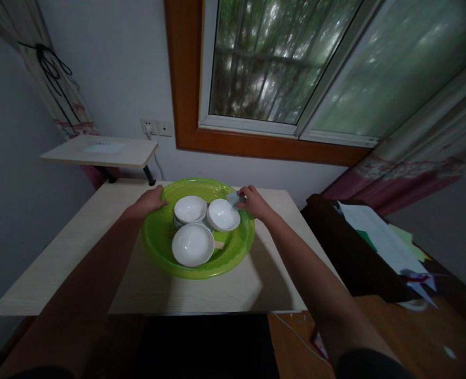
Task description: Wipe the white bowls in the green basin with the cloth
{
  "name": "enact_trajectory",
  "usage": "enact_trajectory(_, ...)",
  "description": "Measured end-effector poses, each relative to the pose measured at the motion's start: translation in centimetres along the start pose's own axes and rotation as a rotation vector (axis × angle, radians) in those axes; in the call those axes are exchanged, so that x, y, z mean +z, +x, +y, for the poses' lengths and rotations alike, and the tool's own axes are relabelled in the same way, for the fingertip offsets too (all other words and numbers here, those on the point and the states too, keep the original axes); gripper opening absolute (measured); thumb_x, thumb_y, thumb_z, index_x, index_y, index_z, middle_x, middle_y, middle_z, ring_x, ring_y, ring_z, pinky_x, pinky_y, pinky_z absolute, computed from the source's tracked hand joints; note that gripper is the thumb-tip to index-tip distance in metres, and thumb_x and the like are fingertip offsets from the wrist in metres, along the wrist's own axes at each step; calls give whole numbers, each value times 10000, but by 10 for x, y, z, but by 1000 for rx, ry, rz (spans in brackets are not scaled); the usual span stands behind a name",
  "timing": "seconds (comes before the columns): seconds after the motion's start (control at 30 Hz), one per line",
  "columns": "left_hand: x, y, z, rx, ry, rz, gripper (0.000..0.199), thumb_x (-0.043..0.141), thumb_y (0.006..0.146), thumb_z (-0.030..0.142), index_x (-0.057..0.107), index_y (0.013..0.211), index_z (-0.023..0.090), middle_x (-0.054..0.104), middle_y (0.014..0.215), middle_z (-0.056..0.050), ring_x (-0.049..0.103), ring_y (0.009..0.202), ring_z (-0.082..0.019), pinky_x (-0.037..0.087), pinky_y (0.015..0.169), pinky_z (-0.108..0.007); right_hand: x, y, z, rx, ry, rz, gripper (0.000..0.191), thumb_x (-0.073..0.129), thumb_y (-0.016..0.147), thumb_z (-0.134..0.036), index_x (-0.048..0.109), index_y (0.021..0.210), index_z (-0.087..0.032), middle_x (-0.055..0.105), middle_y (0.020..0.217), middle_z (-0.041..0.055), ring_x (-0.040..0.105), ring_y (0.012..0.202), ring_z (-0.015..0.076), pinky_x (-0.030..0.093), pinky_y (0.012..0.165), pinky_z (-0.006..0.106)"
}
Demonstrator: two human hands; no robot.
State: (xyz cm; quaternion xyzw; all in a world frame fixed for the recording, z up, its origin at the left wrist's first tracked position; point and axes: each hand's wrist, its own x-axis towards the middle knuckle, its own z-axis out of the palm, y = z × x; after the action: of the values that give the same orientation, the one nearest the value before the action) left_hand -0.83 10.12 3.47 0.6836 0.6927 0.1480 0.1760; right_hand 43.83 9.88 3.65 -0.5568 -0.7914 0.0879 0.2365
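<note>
Green plastic basin (156,239) sits right between the hands, roundish so no real long axis; left hand (149,200) grips its left rim; right hand (252,201) pinches a small grey piece (233,198), closest to the rightmost white bowl (224,215).

Just one cam here, worn on the person's head, looking forward and pretty steeply down past the left forearm (94,273) and right forearm (311,268), which come in from the lower corners. It's above the near edge of the surface (146,300), close enough that the green plastic basin (157,239) lands mid-frame. Faces the wall (126,68) and window (264,68) up top, with wooden floor (414,337) at bottom right. Looks like a wide lens.
</note>
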Motion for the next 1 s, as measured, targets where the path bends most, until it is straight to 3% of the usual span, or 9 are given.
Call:
enact_trajectory(0.17, 1, -1, -1, -21, -81, 12, 384, 886, 765, 300, 667, 1075, 247, 816, 1024, -141, 786, 964, -352, 591, 838, -389, 3, 24, -7, -56, -40, 10, 212, 836, 804, -165, 767, 1003, -196, 699, 1159, 109, 685, 1047, 276, 594, 1049, 434)
enact_trajectory(0.4, 4, -3, -1, -8, -175, 75, 220, 832, 860, 336, 699, 1009, 243, 817, 1020, -139, 781, 957, -328, 597, 820, -386, -1, 36, -20, -218, -140, -45, 162, 759, 954, -167, 872, 1070, -173, 790, 1311, 177, 710, 1238, 325, 553, 1166, 505)
enact_trajectory(0.53, 5, -1, -1, -10, -200, 106, 193, 821, 868, 353, 707, 984, 248, 815, 987, -126, 783, 971, -330, 605, 820, -380, -10, 24, -18, -282, -200, -102, 268, 661, 1046, -146, 902, 1150, -201, 771, 1477, 180, 710, 1326, 343, 569, 1181, 514)
enact_trajectory(0.63, 5, -2, 1, -40, -190, 81, 215, 804, 881, 349, 725, 1042, 231, 826, 1069, -150, 789, 1012, -342, 602, 857, -385, -17, 12, -14, -318, -269, -142, 300, 639, 1064, -154, 901, 1199, -211, 753, 1539, 154, 708, 1365, 342, 574, 1197, 506)
enact_trajectory(0.87, 5, -3, -1, -33, -212, 71, 245, 780, 895, 354, 723, 1101, 234, 826, 1039, -137, 784, 941, -323, 608, 825, -385, -29, -27, -12, -396, -220, -171, 225, 688, 1067, -233, 912, 1081, -214, 841, 1371, 138, 702, 1389, 359, 554, 1250, 563)
enact_trajectory(1.0, 5, -3, 0, -55, -201, 73, 229, 801, 887, 340, 717, 1070, 232, 829, 1096, -158, 790, 1004, -344, 606, 876, -403, -34, -54, -12, -449, -166, -189, 256, 663, 1112, -317, 906, 1106, -236, 864, 1300, 114, 709, 1408, 348, 510, 1309, 602)
